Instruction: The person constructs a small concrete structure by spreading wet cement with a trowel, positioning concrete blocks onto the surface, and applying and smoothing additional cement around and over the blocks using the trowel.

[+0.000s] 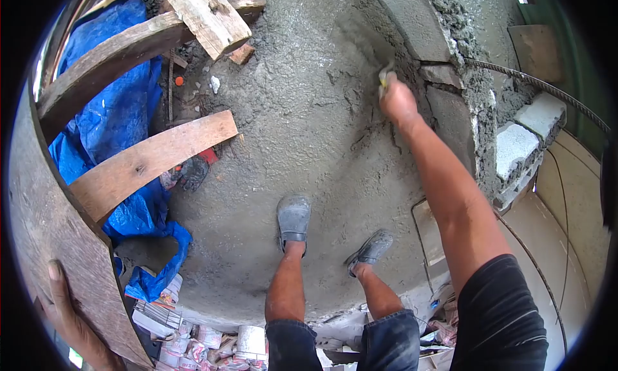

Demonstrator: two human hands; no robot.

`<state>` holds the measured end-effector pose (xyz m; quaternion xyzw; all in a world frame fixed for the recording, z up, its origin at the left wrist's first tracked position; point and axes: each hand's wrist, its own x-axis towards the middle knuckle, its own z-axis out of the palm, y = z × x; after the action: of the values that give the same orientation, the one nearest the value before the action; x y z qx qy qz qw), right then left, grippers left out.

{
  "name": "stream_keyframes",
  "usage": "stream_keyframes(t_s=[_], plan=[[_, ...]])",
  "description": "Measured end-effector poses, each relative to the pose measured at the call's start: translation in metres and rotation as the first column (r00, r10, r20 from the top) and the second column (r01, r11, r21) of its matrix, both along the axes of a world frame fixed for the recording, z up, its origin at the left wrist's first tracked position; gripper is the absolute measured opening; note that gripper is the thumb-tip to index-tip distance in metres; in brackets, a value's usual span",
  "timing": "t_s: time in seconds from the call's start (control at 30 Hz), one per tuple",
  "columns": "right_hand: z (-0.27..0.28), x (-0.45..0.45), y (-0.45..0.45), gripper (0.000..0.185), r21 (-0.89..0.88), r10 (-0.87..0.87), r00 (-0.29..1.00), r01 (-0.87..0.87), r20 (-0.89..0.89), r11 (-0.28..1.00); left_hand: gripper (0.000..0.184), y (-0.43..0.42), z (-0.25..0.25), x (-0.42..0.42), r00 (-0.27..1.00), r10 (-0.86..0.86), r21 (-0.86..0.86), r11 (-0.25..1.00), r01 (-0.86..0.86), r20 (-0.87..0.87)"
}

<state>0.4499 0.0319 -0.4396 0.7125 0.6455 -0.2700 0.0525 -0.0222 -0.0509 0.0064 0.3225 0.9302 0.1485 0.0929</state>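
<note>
Stretched out ahead of me, my right hand [398, 102] is closed around the handle of a trowel [387, 74], of which a yellowish bit shows. The blade is smeared by motion over the wet grey mortar [290, 120], close to a row of concrete blocks [454, 120]. At the lower left, my left hand [74, 326] grips the edge of a large plywood board [61, 229], one finger lying on its face and the rest partly hidden. My feet, in grey clogs [295, 216], stand on the mortar surface.
A blue tarp [119, 107] lies at left under wooden planks [154, 162]. A dirty work glove [193, 171] is by the lower plank's end. A steel bar [541, 84] juts out at right above hollow blocks [518, 149]. Sacks and debris [212, 345] lie below the floor's near edge.
</note>
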Motion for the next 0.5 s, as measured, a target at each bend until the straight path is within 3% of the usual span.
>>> stream_keyframes(t_s=[0.07, 0.13, 0.23, 0.3, 0.37, 0.4, 0.43, 0.47, 0.5], plan=[[0.008, 0.009, -0.037, 0.016, -0.031, 0.068, 0.998, -0.068, -0.010, 0.997, 0.069, 0.001, -0.002, 0.004, 1.000, 0.002, 0.007, 1.000, -0.002, 0.001], [0.021, 0.017, -0.063, 0.015, 0.001, 0.102, 0.994, -0.102, -0.030, 0.995, 0.070, 0.009, -0.005, 0.020, 0.993, -0.109, 0.107, 0.989, 0.103, 0.046], [0.052, 0.017, -0.085, 0.018, -0.114, 0.137, 0.990, -0.141, -0.039, 0.983, 0.068, 0.006, -0.003, 0.010, 0.988, -0.140, 0.081, 0.988, 0.134, 0.067], [0.073, 0.004, -0.085, 0.024, -0.079, 0.011, 0.972, -0.030, -0.235, 0.996, 0.066, 0.004, -0.001, 0.007, 0.989, -0.119, 0.060, 0.992, 0.114, 0.087], [0.060, -0.025, -0.083, 0.034, -0.047, -0.217, 0.871, 0.219, -0.441, 0.975, 0.063, 0.005, 0.000, 0.008, 0.988, -0.097, 0.056, 0.994, 0.091, 0.118], [0.057, -0.047, -0.069, 0.035, -0.127, -0.296, 0.850, 0.267, -0.436, 0.955, 0.060, 0.005, -0.001, 0.009, 0.983, -0.108, 0.077, 0.992, 0.097, 0.151], [0.036, -0.070, -0.066, 0.036, 0.009, -0.243, 0.907, 0.262, -0.343, 0.965, 0.057, 0.005, -0.002, 0.008, 0.976, -0.121, 0.092, 0.990, 0.106, 0.183], [0.056, -0.101, -0.054, 0.038, -0.006, -0.345, 0.889, 0.359, -0.300, 0.933, 0.052, 0.002, -0.001, -0.001, 0.978, -0.114, 0.082, 0.991, 0.101, 0.176], [0.059, -0.123, -0.037, 0.042, -0.227, -0.435, 0.878, 0.391, -0.200, 0.892, 0.052, 0.001, 0.001, -0.004, 0.976, -0.122, 0.077, 0.991, 0.110, 0.179]])
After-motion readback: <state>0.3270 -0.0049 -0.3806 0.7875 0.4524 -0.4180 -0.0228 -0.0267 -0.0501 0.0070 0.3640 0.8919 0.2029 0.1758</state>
